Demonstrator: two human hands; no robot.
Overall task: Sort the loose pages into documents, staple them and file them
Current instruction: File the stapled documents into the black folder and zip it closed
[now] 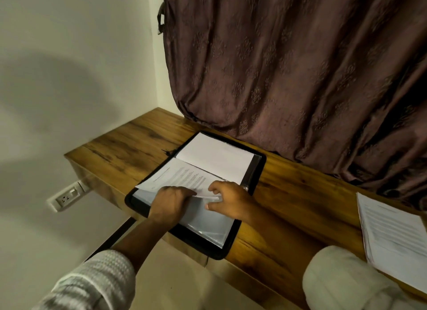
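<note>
A black zip folder [233, 237] lies open on the wooden desk [288, 198], with clear plastic sleeves [208, 224] on its near half and a blank white sheet [217, 158] on its far half. A printed document [180, 174] lies across the fold, its near edge lifted. My left hand [169, 202] grips that lifted edge from the left, fingers curled over it. My right hand [227, 198] pinches the same edge from the right, thumb under and fingers above. Whether the pages sit inside a sleeve cannot be told.
A stack of printed pages [392, 235] lies on the desk at the far right. A brown curtain [288, 67] hangs behind the desk. A wall socket [67, 196] sits below the desk's left end. The desk's left part is bare wood.
</note>
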